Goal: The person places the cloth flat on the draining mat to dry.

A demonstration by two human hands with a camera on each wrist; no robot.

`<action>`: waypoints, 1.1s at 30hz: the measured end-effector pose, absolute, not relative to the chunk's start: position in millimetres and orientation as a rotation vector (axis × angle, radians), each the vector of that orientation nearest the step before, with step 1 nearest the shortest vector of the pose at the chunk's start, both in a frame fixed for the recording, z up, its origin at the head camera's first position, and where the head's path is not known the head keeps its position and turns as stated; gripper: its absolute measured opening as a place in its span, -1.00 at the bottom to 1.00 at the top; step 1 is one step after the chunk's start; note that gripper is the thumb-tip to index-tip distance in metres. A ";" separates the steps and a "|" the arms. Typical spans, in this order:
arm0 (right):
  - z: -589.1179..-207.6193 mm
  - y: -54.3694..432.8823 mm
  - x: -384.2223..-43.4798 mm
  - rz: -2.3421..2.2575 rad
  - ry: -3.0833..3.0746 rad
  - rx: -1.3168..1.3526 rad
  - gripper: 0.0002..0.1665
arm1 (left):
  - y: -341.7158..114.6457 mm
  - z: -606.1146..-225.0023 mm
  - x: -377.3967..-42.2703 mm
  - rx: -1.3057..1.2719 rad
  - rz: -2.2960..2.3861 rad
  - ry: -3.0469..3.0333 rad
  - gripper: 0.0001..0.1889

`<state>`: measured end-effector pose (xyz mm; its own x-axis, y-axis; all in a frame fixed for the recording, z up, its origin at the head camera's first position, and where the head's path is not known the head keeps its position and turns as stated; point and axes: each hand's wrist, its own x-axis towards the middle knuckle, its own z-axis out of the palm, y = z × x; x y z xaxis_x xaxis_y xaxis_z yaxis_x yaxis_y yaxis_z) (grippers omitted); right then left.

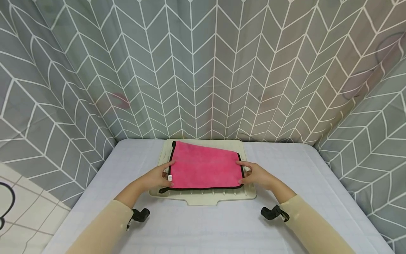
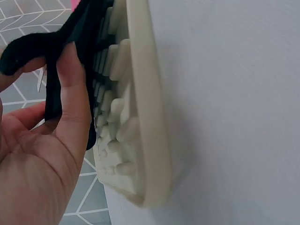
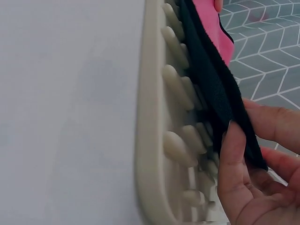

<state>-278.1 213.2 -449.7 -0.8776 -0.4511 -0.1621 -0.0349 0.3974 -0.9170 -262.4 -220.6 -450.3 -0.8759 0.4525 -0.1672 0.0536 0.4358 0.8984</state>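
A pink cloth [image 1: 206, 165] with black edging lies over a cream tray [image 1: 202, 201] that has rows of pegs. In the head view, my left hand [image 1: 156, 177] pinches the cloth's left side, close to a small white tag [image 1: 170, 177]. The right hand [image 1: 256, 174] grips the opposite side near its front corner. Dark cloth edging [image 2: 54, 79] runs between the left thumb and fingers in the left wrist view. On the other side, the right wrist view has the dark underside [image 3: 211, 79] raised on the pegs, its edge held between thumb and fingers.
The tray stands on a table with a pale cloth cover [image 1: 203, 229]. A grey curtain [image 1: 203, 70] with white chevron lines surrounds the back and sides. Black camera mounts [image 1: 140, 215] sit at both wrists. White floor tiles [image 1: 22, 211] show at lower left.
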 end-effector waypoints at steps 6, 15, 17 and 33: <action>-453.6 213.1 -271.2 -1.446 2.294 -0.433 0.08 | -222.3 -453.3 -254.8 0.446 1.320 2.358 0.07; -460.7 211.2 -260.7 -1.398 2.350 -0.474 0.08 | -219.4 -462.3 -249.6 0.531 1.179 2.510 0.06; -461.1 210.7 -258.6 -1.389 2.376 -0.486 0.08 | -217.9 -463.1 -249.3 0.544 1.166 2.528 0.07; -464.3 206.8 -247.1 -1.223 2.625 -0.588 0.05 | -213.5 -457.6 -241.4 0.602 1.036 2.586 0.08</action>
